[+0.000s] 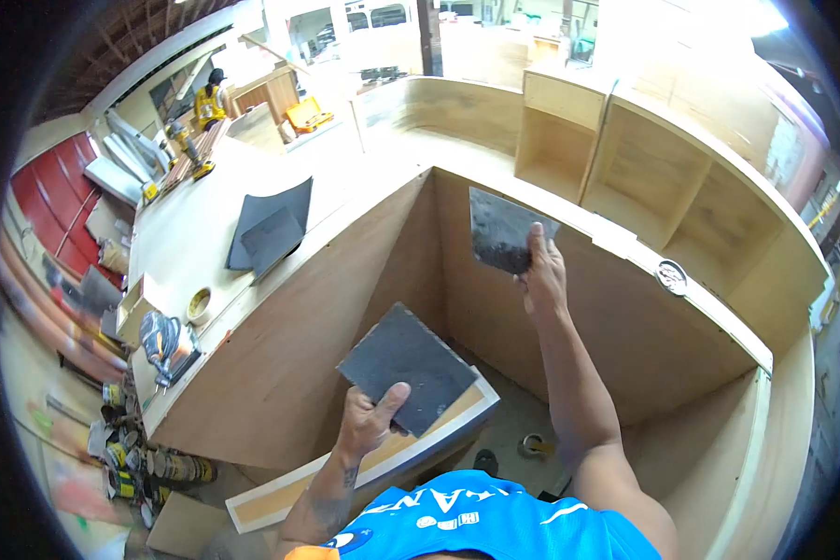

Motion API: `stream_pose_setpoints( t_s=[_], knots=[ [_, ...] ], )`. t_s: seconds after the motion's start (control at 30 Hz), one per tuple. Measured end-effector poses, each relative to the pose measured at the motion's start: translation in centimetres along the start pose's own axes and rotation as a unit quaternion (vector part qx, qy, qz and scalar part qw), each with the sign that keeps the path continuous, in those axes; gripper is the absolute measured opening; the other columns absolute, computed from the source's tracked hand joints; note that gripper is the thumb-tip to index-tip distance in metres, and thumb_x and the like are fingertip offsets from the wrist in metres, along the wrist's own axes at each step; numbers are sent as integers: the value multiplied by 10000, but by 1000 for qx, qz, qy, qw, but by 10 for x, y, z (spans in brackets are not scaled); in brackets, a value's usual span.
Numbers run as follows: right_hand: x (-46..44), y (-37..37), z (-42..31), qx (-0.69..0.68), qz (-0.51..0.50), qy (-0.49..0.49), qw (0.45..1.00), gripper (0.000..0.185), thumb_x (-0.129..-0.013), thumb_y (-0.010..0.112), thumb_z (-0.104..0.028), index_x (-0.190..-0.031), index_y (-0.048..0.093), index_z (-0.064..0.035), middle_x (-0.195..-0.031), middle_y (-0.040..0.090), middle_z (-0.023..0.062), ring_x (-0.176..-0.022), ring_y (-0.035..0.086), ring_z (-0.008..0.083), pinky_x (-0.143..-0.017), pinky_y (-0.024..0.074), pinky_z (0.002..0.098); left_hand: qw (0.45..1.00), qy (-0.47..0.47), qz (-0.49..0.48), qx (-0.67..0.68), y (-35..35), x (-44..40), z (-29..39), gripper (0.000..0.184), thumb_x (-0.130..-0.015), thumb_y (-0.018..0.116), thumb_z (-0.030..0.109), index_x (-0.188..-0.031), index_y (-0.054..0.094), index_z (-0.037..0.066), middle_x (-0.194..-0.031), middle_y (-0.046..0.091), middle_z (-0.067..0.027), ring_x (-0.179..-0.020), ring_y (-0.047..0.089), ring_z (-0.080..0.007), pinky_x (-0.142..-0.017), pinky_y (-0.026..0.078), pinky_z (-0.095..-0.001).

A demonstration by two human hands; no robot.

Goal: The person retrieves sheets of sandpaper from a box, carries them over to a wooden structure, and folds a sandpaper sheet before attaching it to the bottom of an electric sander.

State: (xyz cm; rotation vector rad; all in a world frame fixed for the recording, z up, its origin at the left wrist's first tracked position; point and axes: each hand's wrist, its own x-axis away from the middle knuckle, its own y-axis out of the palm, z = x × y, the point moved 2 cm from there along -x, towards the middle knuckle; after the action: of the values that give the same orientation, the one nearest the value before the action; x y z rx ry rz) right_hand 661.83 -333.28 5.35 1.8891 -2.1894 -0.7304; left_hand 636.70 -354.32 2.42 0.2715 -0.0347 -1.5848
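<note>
Larger dark sheet [408,367] sits in the left hand [373,422], which pinches it near its lower edge, thumb on top and fingers largely hidden beneath. The right hand [543,269] reaches farther out and pinches a smaller dark sheet [500,233], its thumb over the right part, in front of a wooden panel [607,327]. The two sheets are apart. Below the larger one lies a long pale-edged board [364,471]. On the table [191,245] to the left, more dark sheets [273,224] overlap, with a tape roll [199,306] and a power tool [166,345] near the table's edge. Farther back are a yellow drill [192,154], an orange case [308,114] and a person in yellow [212,103].
</note>
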Motion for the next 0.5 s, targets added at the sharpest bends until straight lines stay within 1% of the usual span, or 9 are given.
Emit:
stream_pose_setpoints(
  t_s=[0.13, 0.2, 0.23, 0.3, 0.37, 0.4, 0.43, 0.47, 0.5],
  knots=[
    [-78, -43, 40, 67, 6, 41, 997, 393, -1043, 541, -472, -981, 578, -85, -724, 566, -7, -472, 487, 86, -359, 377, 245, 999, -26, 32, -34, -12, 10, 0, 252, -986, 692, 283, -1031, 693, 35, -763, 715, -43, -574, 657, -100, -463, 498, -227],
    [-128, -65, 52, 201, 70, 44, 976, 363, -1036, 576, -427, -994, 586, -67, -693, 552, -12, -472, 482, 85, -377, 394, 260, 997, -17, 77, -12, -12, 13, 1, 236, -986, 690, 274, -1002, 694, 39, -744, 704, -35, -568, 650, -96, -463, 498, -230],
    [-146, -72, 49, 201, 72, 42, 976, 363, -1036, 576, -427, -994, 586, -67, -693, 552, -12, -472, 482, 85, -377, 394, 260, 995, -18, 93, -16, -9, 14, 4, 222, -984, 690, 261, -992, 690, 39, -754, 699, -28, -564, 644, -94, -455, 492, -229],
    [-178, -72, 36, 301, 33, -21, 953, 358, -1006, 638, -389, -933, 608, -40, -647, 551, 8, -466, 491, 104, -384, 401, 287, 995, -14, 96, -20, -13, 17, -1, 214, -985, 687, 253, -996, 690, 39, -770, 699, -20, -591, 644, -87, -478, 497, -230],
    [-209, -86, 22, 427, 82, -3, 901, 412, -915, 741, -406, -739, 648, -46, -617, 600, 56, -505, 562, 156, -423, 439, 336, 993, -12, 117, -24, -15, 20, -2, 206, -987, 684, 245, -1000, 691, 39, -786, 699, -13, -618, 644, -81, -502, 503, -231],
    [-232, -97, 22, 505, 73, 47, 859, 365, -894, 757, -368, -739, 672, -49, -621, 604, 55, -517, 569, 164, -442, 451, 345, 991, 0, 133, -22, -12, 20, -1, 197, -988, 682, 238, -993, 697, 42, -803, 699, -3, -652, 640, -69, -534, 504, -230],
    [-247, -104, 25, 569, 47, 38, 820, 301, -877, 765, -303, -743, 680, -48, -593, 567, 36, -486, 518, 154, -430, 420, 351, 988, 15, 154, -21, -15, 21, 2, 189, -989, 679, 232, -987, 702, 45, -821, 698, 7, -686, 635, -58, -566, 505, -228],
    [-257, -114, 27, 503, 35, 95, 858, 309, -802, 814, -328, -675, 681, -79, -589, 595, 54, -493, 548, 158, -443, 424, 348, 983, 22, 179, -22, -22, 23, 1, 189, -989, 679, 232, -987, 702, 45, -821, 698, 7, -686, 635, -58, -566, 505, -228],
    [-251, -115, 20, 444, 29, 142, 884, 306, -789, 823, -326, -665, 684, -83, -578, 592, 57, -485, 551, 152, -445, 425, 345, 986, 2, 166, -29, -30, 25, -4, 182, -991, 675, 226, -994, 706, 47, -835, 698, 13, -708, 629, -52, -595, 505, -228]
  ],
)
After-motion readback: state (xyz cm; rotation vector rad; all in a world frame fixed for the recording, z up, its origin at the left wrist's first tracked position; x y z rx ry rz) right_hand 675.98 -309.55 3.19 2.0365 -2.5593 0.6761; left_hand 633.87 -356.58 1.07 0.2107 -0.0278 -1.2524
